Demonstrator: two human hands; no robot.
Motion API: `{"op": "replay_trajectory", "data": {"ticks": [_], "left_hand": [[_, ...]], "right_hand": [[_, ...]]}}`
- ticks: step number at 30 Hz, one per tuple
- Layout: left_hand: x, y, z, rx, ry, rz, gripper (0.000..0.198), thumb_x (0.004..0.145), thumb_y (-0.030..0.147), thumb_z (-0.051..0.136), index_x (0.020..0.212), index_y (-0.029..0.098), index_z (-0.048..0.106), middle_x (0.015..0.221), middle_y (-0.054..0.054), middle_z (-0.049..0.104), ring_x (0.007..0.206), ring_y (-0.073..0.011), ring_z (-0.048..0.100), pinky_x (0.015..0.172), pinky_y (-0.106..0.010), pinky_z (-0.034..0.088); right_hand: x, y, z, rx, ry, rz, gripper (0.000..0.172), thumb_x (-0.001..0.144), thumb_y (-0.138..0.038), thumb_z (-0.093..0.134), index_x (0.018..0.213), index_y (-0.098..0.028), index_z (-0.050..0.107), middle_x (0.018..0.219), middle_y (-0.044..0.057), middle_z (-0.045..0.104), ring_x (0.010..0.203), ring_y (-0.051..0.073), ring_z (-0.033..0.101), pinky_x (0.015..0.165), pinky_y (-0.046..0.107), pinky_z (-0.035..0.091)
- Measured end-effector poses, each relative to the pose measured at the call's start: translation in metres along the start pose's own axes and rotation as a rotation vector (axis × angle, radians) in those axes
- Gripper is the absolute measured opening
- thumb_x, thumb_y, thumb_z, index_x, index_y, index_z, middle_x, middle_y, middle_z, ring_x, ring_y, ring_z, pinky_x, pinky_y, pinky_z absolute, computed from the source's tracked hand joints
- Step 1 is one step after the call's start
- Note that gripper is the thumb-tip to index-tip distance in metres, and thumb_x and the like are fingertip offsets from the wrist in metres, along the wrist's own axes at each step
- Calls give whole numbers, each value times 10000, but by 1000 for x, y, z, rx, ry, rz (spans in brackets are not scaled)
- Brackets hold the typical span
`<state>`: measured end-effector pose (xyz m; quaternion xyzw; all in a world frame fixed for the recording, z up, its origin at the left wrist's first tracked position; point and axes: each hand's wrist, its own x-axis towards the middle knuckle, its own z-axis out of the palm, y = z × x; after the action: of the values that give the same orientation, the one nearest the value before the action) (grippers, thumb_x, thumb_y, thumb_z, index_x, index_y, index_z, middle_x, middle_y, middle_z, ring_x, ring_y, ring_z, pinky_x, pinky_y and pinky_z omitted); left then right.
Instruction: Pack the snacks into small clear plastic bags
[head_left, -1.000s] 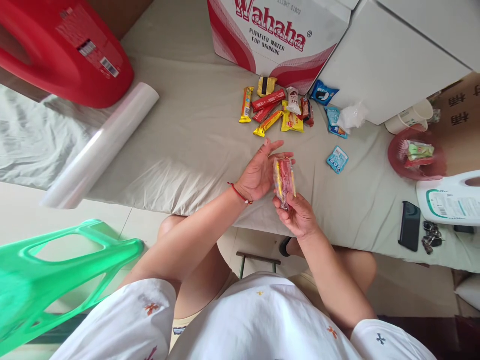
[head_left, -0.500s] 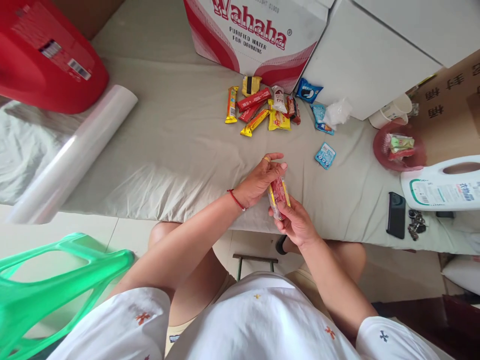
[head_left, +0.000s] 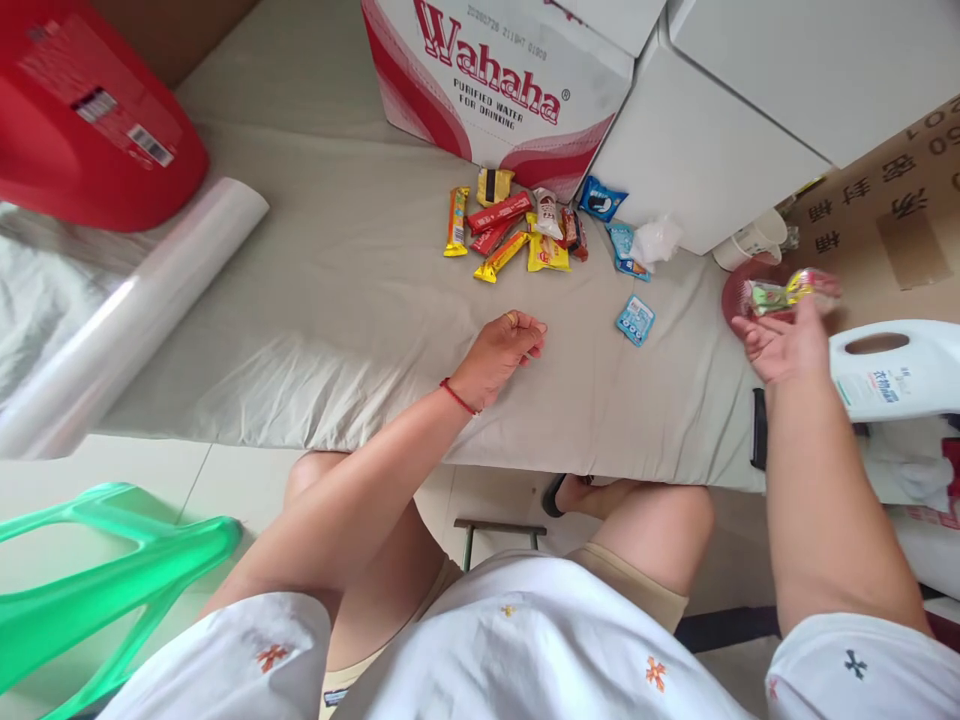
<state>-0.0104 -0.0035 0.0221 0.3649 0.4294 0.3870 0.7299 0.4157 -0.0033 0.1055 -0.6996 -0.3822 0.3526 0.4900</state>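
My left hand (head_left: pixel 499 348) rests on the beige cloth (head_left: pixel 360 330), fingers loosely curled and holding nothing, a ring on one finger and a red cord at the wrist. My right hand (head_left: pixel 784 345) is stretched far right over the red bowl (head_left: pixel 735 292). Its blurred fingertips grip a red-and-yellow film-wrapped snack bundle (head_left: pixel 814 283). A green packet (head_left: pixel 766 297) lies in the bowl beside it. A pile of several snack bars and packets (head_left: pixel 517 225) lies ahead of my left hand, in front of the Wahaha box (head_left: pixel 510 80).
A single blue packet (head_left: pixel 635 320) lies between my hands. A roll of clear film (head_left: pixel 135 320) and a red container (head_left: pixel 90 120) are at the left, a green stool (head_left: pixel 112 580) below. A white jug (head_left: pixel 892 370), a phone (head_left: pixel 757 430) and a white cup (head_left: pixel 754 240) crowd the right.
My right hand carried the wrapped bundle from the middle out to the red bowl at the right. My left hand let go of it and settled on the cloth.
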Motion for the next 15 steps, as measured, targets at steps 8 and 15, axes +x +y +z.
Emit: {"op": "replay_trajectory", "data": {"ticks": [8,15], "left_hand": [[3,22,-13,-131,216,18,196,875,67,508,1016,187,571,775,0,684,459,-57,475,510,-211,370],[7,26,-27,-255,323,169,290,608,-59,492,759,166,596,872,15,612,777,-64,638,751,-198,502]], "right_hand": [[-129,84,109,-229,-270,81,413,761,-616,842,859,-221,772,617,4,650,476,116,496,427,265,391],[-83,70,135,-399,-354,-35,315,899,-519,735,887,-204,743,623,1,632,470,111,460,496,293,355]]}}
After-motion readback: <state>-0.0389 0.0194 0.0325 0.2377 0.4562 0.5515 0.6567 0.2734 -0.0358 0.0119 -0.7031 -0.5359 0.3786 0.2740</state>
